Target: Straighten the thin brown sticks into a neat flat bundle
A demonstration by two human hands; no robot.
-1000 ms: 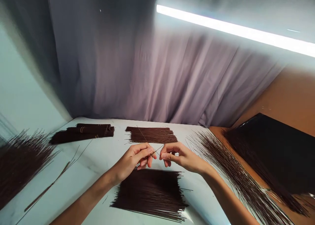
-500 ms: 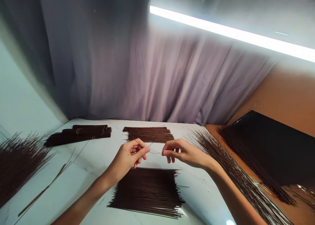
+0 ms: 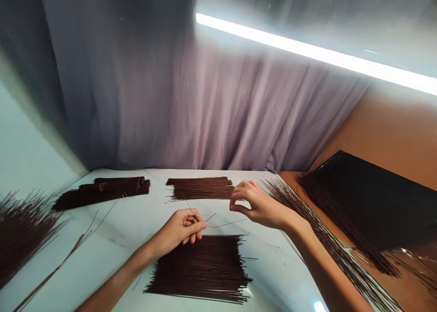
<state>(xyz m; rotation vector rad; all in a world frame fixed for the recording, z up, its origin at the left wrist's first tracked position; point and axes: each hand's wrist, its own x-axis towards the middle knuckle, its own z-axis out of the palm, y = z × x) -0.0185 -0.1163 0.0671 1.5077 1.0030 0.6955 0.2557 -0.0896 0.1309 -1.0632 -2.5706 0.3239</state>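
My left hand (image 3: pixel 189 226) is closed in a pinch on a thin dark wire-like strand (image 3: pixel 221 225). One thin end slants up past the fingers, and the strand curves out to the right. My right hand (image 3: pixel 254 202) is raised to the right of it, thumb and forefinger tips together; whether anything is between them is too small to see. The curved strand passes below the right fingertips, apparently apart from them. Under my left hand lies a flat mat of dark brown strands (image 3: pixel 200 271). A second, smaller mat (image 3: pixel 201 188) lies beyond both hands.
Dark rolled bundles (image 3: pixel 112 186) lie at the back left of the white table (image 3: pixel 112 257). Loose strands (image 3: pixel 68 257) and a bristly bundle (image 3: pixel 23 234) are on the left. A long bundle (image 3: pixel 327 239) runs down the right, beside a black sheet (image 3: pixel 368 202). A curtain (image 3: pixel 211 111) hangs behind.
My right hand has come off the strand's end and risen slightly. My left hand has moved a little lower, still pinching the strand. The view has shifted slightly.
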